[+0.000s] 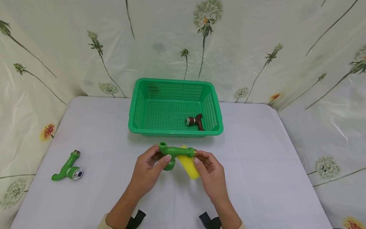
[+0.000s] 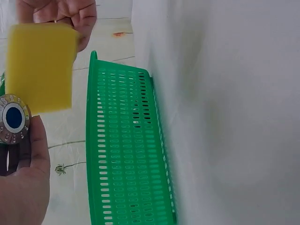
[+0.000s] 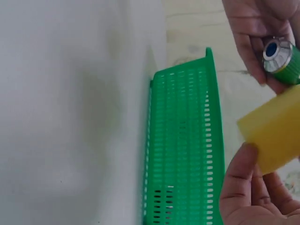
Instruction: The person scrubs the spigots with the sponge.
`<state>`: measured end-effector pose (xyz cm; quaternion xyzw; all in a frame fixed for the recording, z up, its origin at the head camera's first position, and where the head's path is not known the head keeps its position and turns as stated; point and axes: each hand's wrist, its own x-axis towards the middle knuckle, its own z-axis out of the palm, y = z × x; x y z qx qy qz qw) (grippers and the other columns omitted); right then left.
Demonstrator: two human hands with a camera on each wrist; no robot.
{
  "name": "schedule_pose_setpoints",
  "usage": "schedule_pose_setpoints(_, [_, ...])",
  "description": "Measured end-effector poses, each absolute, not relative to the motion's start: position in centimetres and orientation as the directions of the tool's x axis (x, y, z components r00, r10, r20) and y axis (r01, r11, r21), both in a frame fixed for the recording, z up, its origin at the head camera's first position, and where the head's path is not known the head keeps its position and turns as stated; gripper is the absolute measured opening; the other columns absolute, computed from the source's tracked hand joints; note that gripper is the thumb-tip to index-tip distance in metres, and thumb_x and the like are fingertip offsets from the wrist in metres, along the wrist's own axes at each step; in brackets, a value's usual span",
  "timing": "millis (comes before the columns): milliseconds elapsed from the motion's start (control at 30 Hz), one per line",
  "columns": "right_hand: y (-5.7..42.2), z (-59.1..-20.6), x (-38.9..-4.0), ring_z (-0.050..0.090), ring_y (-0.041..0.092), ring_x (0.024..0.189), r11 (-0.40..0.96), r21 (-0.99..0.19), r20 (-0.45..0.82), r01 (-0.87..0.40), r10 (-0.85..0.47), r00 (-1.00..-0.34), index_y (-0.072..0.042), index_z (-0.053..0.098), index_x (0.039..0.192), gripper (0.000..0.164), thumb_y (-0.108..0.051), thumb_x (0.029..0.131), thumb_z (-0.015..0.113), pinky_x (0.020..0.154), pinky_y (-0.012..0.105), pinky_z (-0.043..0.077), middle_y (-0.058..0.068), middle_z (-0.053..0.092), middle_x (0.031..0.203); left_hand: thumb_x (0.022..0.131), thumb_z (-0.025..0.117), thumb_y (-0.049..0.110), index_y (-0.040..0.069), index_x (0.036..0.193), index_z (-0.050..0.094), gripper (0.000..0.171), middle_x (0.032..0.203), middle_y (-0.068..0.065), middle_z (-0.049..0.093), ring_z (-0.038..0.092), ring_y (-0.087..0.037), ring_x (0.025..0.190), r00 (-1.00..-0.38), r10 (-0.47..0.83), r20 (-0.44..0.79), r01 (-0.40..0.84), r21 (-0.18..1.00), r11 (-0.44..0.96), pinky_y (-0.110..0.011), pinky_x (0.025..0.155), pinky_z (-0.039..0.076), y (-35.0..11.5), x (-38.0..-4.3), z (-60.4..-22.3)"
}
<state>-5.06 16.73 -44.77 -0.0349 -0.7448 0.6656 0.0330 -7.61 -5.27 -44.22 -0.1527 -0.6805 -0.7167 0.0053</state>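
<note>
A green plastic tap (image 1: 178, 151) with a brass threaded end is held above the table, in front of the basket. My left hand (image 1: 147, 171) grips it near its knob and spout, thumb on the near side. A yellow sponge (image 1: 189, 167) hangs under the tap's pipe, pinched between the thumb and fingers of my right hand (image 1: 211, 176) beside the brass end. Seen from the left wrist, the sponge (image 2: 40, 68) is a flat rectangle above the tap's silver-rimmed knob (image 2: 13, 118). The right wrist view shows the thumb on the sponge (image 3: 276, 133).
A green perforated basket (image 1: 175, 132) stands at the back of the white-covered table (image 1: 257, 178), with a brown tap (image 1: 199, 122) in its right corner. Another green tap (image 1: 67, 167) lies at the left. Floral sheeting (image 1: 160, 47) rises behind and at both sides.
</note>
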Motion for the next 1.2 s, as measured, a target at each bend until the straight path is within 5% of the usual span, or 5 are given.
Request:
schedule_pose_setpoints(300, [15.8, -44.7, -4.4, 0.062, 0.027, 0.096, 0.026, -0.993, -0.118, 0.116, -0.058, -0.991, -0.008, 0.058, 0.143, 0.039, -0.031, 0.114, 0.047, 0.082, 0.028, 0.058, 0.017, 0.063, 0.117, 0.1, 0.073, 0.011, 0.01, 0.122, 0.067, 0.023, 0.113, -0.004, 0.068, 0.069, -0.024, 0.104, -0.949, 0.19, 0.253, 0.245, 0.967, -0.064, -0.037, 0.092, 0.06, -3.9, -7.6, -43.4])
schedule_pose_setpoints(600, [15.8, -44.5, -4.6, 0.064, 0.028, 0.107, -0.073, -0.983, -0.166, 0.17, -0.058, -0.984, -0.006, 0.055, 0.14, 0.036, -0.025, 0.109, 0.057, 0.091, 0.032, 0.06, 0.017, 0.062, 0.127, 0.1, 0.072, 0.006, 0.008, 0.121, 0.069, 0.021, 0.115, -0.005, 0.067, 0.066, -0.025, 0.107, -0.939, 0.204, 0.276, 0.259, 0.96, -0.107, -0.038, 0.094, 0.059, -4.1, -7.5, -43.5])
schedule_pose_setpoints(1033, [17.3, -45.8, -4.3, 0.061, 0.03, 0.103, -0.111, -0.966, -0.238, 0.232, 0.052, -0.97, -0.004, 0.06, 0.135, 0.033, -0.022, 0.107, 0.061, 0.086, 0.029, 0.059, 0.017, 0.063, 0.123, 0.1, 0.069, 0.003, 0.002, 0.122, 0.067, 0.022, 0.114, -0.013, 0.064, 0.071, -0.029, 0.102, -0.962, 0.165, 0.218, 0.189, 0.966, -0.174, -0.038, 0.089, 0.061, -4.6, -7.6, -43.8])
schedule_pose_setpoints(1200, [16.3, -46.1, -4.4, 0.064, 0.029, 0.107, -0.044, -0.974, -0.223, 0.223, -0.01, -0.975, -0.006, 0.062, 0.135, 0.035, -0.024, 0.105, 0.065, 0.089, 0.031, 0.059, 0.015, 0.066, 0.126, 0.099, 0.072, 0.003, 0.004, 0.122, 0.069, 0.023, 0.116, -0.01, 0.066, 0.07, -0.028, 0.104, -0.961, 0.176, 0.215, 0.187, 0.969, -0.163, -0.037, 0.089, 0.061, -4.3, -7.5, -44.0])
